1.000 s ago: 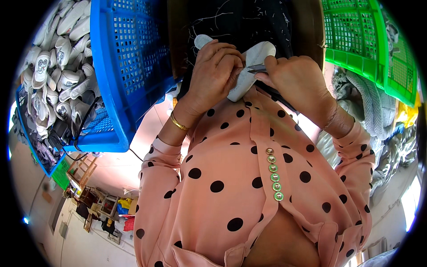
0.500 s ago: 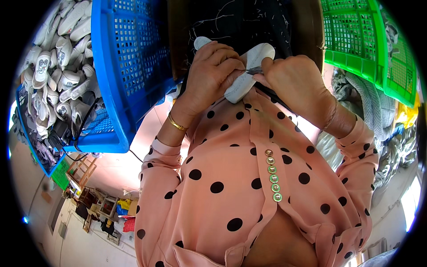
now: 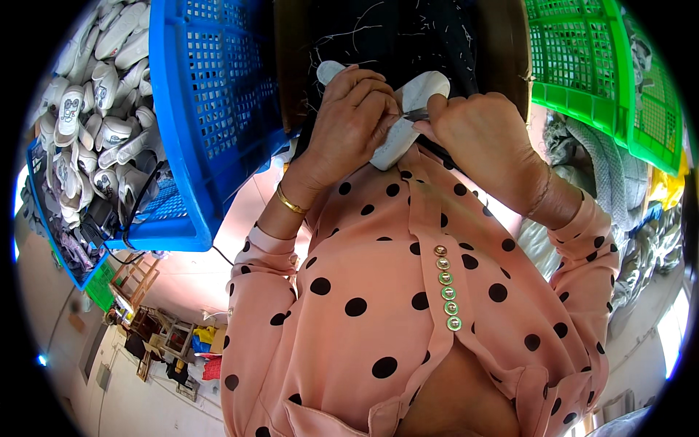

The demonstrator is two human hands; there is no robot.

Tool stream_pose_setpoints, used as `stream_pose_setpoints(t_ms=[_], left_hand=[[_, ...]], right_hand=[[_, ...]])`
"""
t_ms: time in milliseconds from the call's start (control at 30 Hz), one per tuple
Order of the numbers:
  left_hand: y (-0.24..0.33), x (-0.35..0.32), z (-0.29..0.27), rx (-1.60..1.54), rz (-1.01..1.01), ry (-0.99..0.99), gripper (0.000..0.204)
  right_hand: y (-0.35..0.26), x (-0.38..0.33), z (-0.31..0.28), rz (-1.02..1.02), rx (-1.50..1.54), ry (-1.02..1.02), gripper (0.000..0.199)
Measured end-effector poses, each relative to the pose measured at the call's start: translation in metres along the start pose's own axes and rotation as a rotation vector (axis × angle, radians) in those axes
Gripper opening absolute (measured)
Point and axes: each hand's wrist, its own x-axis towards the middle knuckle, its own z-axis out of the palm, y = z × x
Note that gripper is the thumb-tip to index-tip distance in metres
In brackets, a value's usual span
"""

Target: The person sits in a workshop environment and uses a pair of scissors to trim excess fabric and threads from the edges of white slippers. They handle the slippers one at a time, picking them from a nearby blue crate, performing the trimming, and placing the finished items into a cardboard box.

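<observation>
— Looking at the white shoe piece (image 3: 408,116): pale, flat, rounded at both ends, curving like a small sole or upper part. Lying across the top of the picture, above the pink polka-dot blouse (image 3: 408,291) and in front of the dark cloth (image 3: 393,36).

— And holding it how?

— Left hand (image 3: 357,120) curling over the left end of the white shoe piece, fingers closed on it, thumb pressing toward the middle. Right hand (image 3: 484,135) closing in a fist just right of the white shoe piece, gripping a thin dark tool (image 3: 419,114) whose tip is touching the piece. Both hands meeting over it.

— Seeing any containers?

— Counting three crates. Blue crate (image 3: 211,124) standing left of the white shoe piece, its slotted wall facing in; not able to tell what is inside it. A second, lower blue crate (image 3: 44,211) further left, brimming with white shoe parts (image 3: 80,124), too many and too jumbled for counting. Green crate (image 3: 582,65) sitting right of the white shoe piece, contents hidden behind its mesh.

— Anything else worth counting?

— One gold bangle (image 3: 290,200) circling the left wrist, below the white shoe piece. Five round gold buttons (image 3: 445,288) running down the blouse. Grey cloth (image 3: 597,160) bunching under the green crate.
</observation>
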Motion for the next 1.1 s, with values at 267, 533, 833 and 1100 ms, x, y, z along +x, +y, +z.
stream_pose_setpoints(t_ms=[267,533,833,1100], left_hand=[[0.002,0.001,0.001,0.01,0.003,-0.008,0.015],[-0.004,-0.011,-0.011,-0.055,-0.285,0.352,0.009],[0.027,-0.044,-0.009,-0.673,-0.899,0.108,0.042],[0.053,-0.017,-0.018,-0.334,-0.388,0.168,0.027]], right_hand=[[0.002,0.002,0.005,-0.054,-0.053,-0.003,0.015],[0.017,0.005,0.011,0.028,0.044,0.043,0.031],[0.027,0.012,0.05,0.314,0.536,0.26,0.047],[0.032,-0.013,0.047,0.536,1.384,0.344,0.049]])
